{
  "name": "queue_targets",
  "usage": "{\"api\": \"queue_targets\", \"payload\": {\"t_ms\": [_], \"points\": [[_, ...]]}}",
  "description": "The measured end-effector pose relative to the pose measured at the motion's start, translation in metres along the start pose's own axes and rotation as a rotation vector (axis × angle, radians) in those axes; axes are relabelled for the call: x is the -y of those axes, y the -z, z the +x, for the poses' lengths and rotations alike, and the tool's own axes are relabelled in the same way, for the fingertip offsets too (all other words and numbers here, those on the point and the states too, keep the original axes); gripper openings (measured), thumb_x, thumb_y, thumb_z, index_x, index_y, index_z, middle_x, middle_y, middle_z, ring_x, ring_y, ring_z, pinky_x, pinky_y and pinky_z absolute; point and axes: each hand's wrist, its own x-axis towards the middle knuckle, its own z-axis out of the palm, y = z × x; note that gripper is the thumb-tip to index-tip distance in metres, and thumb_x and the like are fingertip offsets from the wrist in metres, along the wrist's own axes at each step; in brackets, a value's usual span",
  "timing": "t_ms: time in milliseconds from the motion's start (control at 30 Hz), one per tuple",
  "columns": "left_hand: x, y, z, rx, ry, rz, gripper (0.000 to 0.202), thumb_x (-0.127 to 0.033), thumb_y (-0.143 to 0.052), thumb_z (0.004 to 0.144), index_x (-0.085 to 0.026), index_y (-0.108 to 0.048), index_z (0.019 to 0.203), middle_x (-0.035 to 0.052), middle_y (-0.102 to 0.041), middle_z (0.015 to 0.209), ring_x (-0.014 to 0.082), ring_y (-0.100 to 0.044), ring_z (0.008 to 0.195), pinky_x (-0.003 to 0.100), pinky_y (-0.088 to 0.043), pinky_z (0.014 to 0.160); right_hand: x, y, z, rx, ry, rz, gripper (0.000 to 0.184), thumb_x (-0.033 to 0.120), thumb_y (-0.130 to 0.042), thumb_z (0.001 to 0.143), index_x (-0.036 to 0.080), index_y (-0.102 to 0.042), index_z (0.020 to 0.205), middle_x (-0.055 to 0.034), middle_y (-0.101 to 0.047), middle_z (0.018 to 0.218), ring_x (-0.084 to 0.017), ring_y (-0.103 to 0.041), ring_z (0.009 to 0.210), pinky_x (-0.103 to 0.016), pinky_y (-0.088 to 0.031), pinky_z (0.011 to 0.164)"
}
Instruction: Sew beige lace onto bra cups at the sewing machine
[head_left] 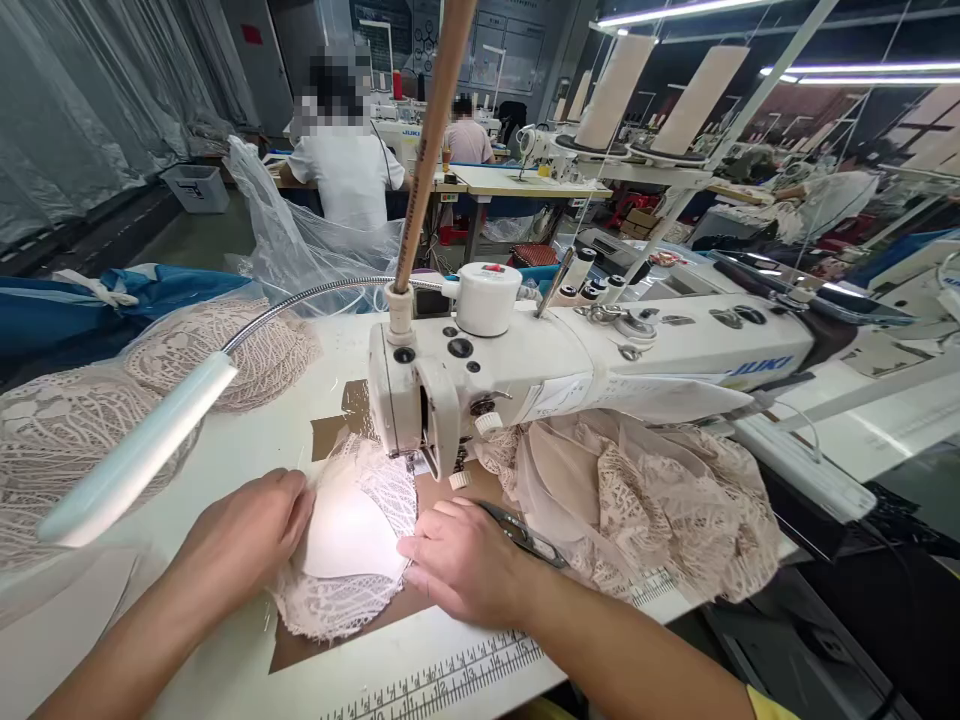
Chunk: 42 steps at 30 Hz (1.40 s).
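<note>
A white padded cup with beige lace point(352, 540) lies on the table under the needle of a white sewing machine point(570, 365). My left hand point(244, 535) lies on the cup's left edge, fingers curled down onto the lace. My right hand point(457, 555) presses the cup's right edge with fingers together, and dark thread snips point(529, 535) rest under its palm and stick out to the right.
A heap of beige lace pieces point(645, 500) sits under the machine arm at right. More lace cups in clear plastic point(90, 420) lie at left. A white gooseneck lamp point(135, 455) hangs over the table. Printed ruler marks point(450, 675) run along the front edge. Other people sit at machines behind.
</note>
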Motion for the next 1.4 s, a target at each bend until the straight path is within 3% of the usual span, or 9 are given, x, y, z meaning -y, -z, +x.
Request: {"api": "queue_targets", "payload": {"t_ms": [67,167,267,333,500,600,733,1200,1400], "points": [[0.002,-0.004,-0.004,0.001,0.009,-0.33,0.039,-0.046,-0.034,0.093,-0.021,-0.051,0.07,0.0027,-0.06,0.067,0.0207,-0.06,0.061,0.03,-0.044,0.055,0.001,0.0,-0.001,0.015,-0.003,0.003,0.016,0.033,-0.052,0.091,0.019,-0.06,0.091,-0.0016,-0.058,0.083,-0.015,-0.045,0.074,-0.029,-0.032,0.067],[-0.005,-0.009,-0.009,0.052,0.174,-0.993,0.039,-0.058,-0.048,0.085,-0.022,-0.059,0.097,0.0035,-0.068,0.087,0.0225,-0.065,0.079,0.031,-0.052,0.067,0.002,0.0,-0.002,0.012,0.005,-0.005,0.016,0.034,-0.053,0.091,0.019,-0.06,0.091,-0.0014,-0.058,0.084,-0.016,-0.046,0.075,-0.029,-0.031,0.067],[-0.021,-0.01,-0.009,0.252,0.34,-1.422,0.06,-0.052,-0.071,0.071,-0.019,-0.057,0.119,0.0083,-0.072,0.095,0.0257,-0.068,0.082,0.035,-0.055,0.071,0.0,-0.001,-0.001,0.007,0.016,-0.007,0.016,0.034,-0.053,0.091,0.019,-0.06,0.091,-0.0014,-0.058,0.083,-0.016,-0.045,0.075,-0.029,-0.031,0.068],[-0.028,-0.01,-0.007,0.387,0.36,-1.526,0.061,-0.043,-0.078,0.066,-0.013,-0.061,0.116,0.0107,-0.074,0.09,0.0271,-0.069,0.081,0.036,-0.055,0.073,-0.002,-0.002,0.0,-0.009,-0.009,-0.015,0.017,0.031,-0.05,0.092,0.019,-0.06,0.086,-0.0015,-0.057,0.081,-0.016,-0.045,0.074,-0.029,-0.03,0.067],[-0.028,-0.01,-0.001,0.464,0.316,-1.538,0.047,-0.037,-0.081,0.064,-0.011,-0.069,0.102,0.0099,-0.075,0.081,0.0249,-0.069,0.076,0.032,-0.055,0.07,-0.007,0.0,0.003,-0.056,-0.166,-0.077,0.012,0.011,-0.049,0.083,0.017,-0.059,0.086,-0.0022,-0.056,0.085,-0.015,-0.043,0.072,-0.029,-0.028,0.064],[-0.024,-0.014,0.003,0.518,0.261,-1.509,0.044,-0.04,-0.08,0.065,-0.011,-0.07,0.098,0.0098,-0.075,0.08,0.0229,-0.068,0.073,0.029,-0.054,0.066,-0.007,0.001,0.005,-0.016,-0.168,-0.089,0.023,0.004,-0.051,0.074,0.019,-0.059,0.09,-0.0012,-0.056,0.087,-0.015,-0.042,0.072,-0.03,-0.026,0.063],[-0.022,-0.018,0.005,0.513,0.229,-1.505,0.043,-0.041,-0.079,0.067,-0.014,-0.069,0.099,0.006,-0.074,0.077,0.0198,-0.066,0.069,0.025,-0.052,0.062,-0.009,-0.002,0.005,-0.003,-0.203,-0.113,0.018,0.003,-0.052,0.073,0.017,-0.058,0.083,-0.0017,-0.056,0.082,-0.016,-0.042,0.074,-0.031,-0.026,0.064],[-0.018,-0.021,0.007,0.525,0.158,-1.467,0.03,-0.043,-0.076,0.071,-0.015,-0.069,0.08,0.0023,-0.07,0.069,0.0152,-0.06,0.062,0.02,-0.047,0.056,-0.006,-0.004,0.006,-0.021,-0.258,-0.091,0.024,0.002,-0.051,0.072,0.018,-0.059,0.089,-0.0017,-0.054,0.084,-0.016,-0.038,0.071,-0.032,-0.024,0.063],[-0.019,-0.019,0.01,0.418,0.23,-1.459,0.034,-0.044,-0.078,0.068,-0.013,-0.069,0.082,0.0053,-0.072,0.07,0.0199,-0.065,0.065,0.024,-0.051,0.058,-0.007,-0.004,0.014,0.003,-0.32,-0.154,0.027,0.006,-0.05,0.075,0.02,-0.06,0.096,-0.0043,-0.056,0.084,-0.019,-0.045,0.078,-0.032,-0.029,0.066]]}}
